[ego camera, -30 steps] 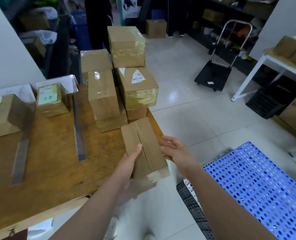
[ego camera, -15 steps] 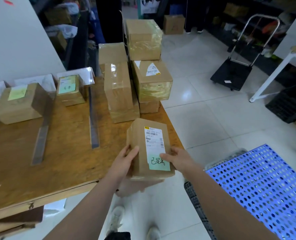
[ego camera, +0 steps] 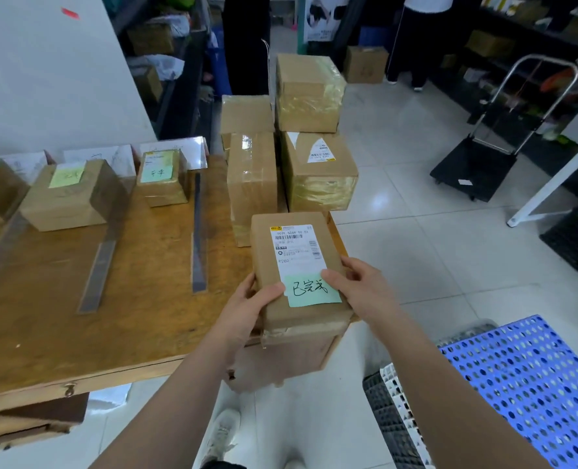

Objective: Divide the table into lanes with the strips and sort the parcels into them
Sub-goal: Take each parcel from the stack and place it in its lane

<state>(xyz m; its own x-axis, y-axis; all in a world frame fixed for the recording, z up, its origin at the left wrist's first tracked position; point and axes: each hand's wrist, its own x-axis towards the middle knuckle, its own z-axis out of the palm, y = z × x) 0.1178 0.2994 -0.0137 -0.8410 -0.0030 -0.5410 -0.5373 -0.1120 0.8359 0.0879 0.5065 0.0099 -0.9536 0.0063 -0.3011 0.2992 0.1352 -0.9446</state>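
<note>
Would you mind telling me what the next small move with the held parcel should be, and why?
Probably carry the parcel left toward the lanes: the left hand and right hand grip it label-up at the right corner of the table, while sorted parcels sit between strips further left. Which lane suits its green note, I cannot tell.

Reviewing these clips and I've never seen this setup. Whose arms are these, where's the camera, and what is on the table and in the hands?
No machine: a person wears one camera on the head, looking down at their own bare arms. The left hand and right hand grip a brown cardboard parcel with a white shipping label and a green handwritten note, at the right edge of the wooden table. On it lie clear plastic strips marking lanes, smaller note-tagged parcels in the lanes, and stacked taped brown boxes at the far right.
</note>
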